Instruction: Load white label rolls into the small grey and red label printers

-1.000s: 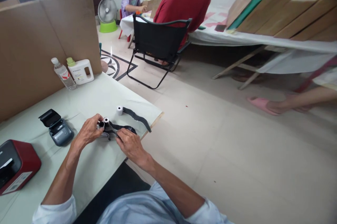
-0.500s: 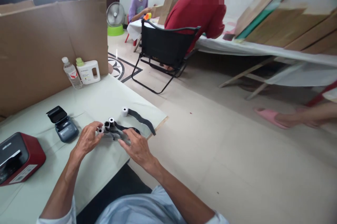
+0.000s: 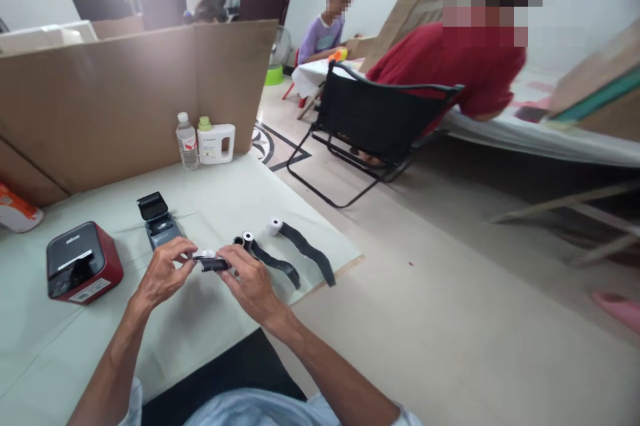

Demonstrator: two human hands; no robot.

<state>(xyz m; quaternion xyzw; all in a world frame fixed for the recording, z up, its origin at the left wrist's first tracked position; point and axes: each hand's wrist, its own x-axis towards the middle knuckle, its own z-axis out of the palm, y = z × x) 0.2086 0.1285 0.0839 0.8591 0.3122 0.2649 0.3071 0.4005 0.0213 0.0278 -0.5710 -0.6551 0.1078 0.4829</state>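
Note:
A small paper roll with a black strip [image 3: 214, 265] is held above the table between my two hands. My left hand [image 3: 167, 271] pinches its left end between thumb and fingers. Around its right end close the fingers of my right hand [image 3: 250, 277]. Just beyond my right hand lie a white-ended roll [image 3: 247, 237] with a wavy black tail and a small dark roll [image 3: 238, 241], partly hidden. Farther right is another white roll [image 3: 275, 227], its black strip stretched toward the table edge. A small dark blue-grey printer [image 3: 161, 229] stands with its lid up behind my left hand.
On the left of the pale table [image 3: 45, 359] sits a red and black device [image 3: 83, 263]. A water bottle [image 3: 188, 143] and a white jug [image 3: 217, 144] stand by the cardboard partition [image 3: 135, 93]. Beyond, a person in red occupies a black folding chair [image 3: 370, 126].
The paper roll has come up off the table between both hands. The view has swung left, so the surroundings appear shifted to the right.

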